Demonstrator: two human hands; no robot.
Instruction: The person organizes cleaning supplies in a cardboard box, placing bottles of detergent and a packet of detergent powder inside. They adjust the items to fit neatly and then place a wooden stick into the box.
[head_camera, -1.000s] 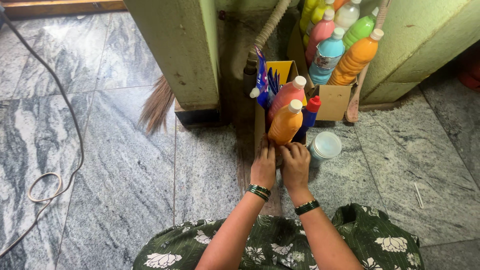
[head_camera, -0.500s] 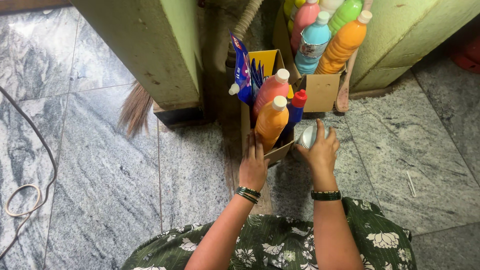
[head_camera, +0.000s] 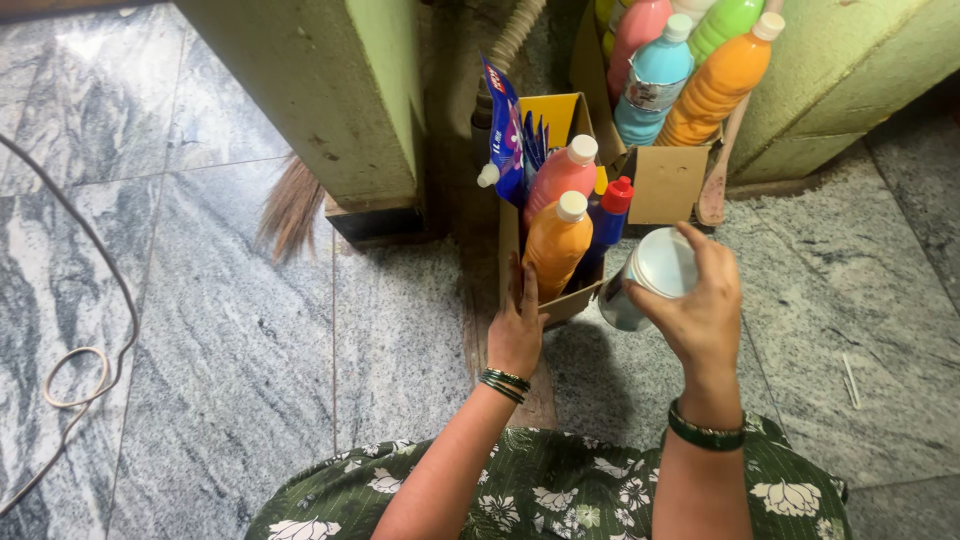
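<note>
Lifted off the floor since a moment earlier, the lidded plastic jar (head_camera: 650, 280), likely light and slippery, sits clasped around its body in the right hand (head_camera: 700, 310), at three o'clock of the cardboard box (head_camera: 560, 305) that the flat, open left hand (head_camera: 518, 330) steadies.

Soft, even daylight fills the scene, bright enough to keep colours vivid on the bottles (head_camera: 700, 80). The polished stone floor (head_camera: 200, 300) carries a pale sheen toward the upper left, without harsh glare. Shadows are faint and diffuse; the darkest patch sits in the recess behind the cardboard box (head_camera: 555, 115). Focus is sharp throughout, with slight wide-angle stretching at the edges.
</note>
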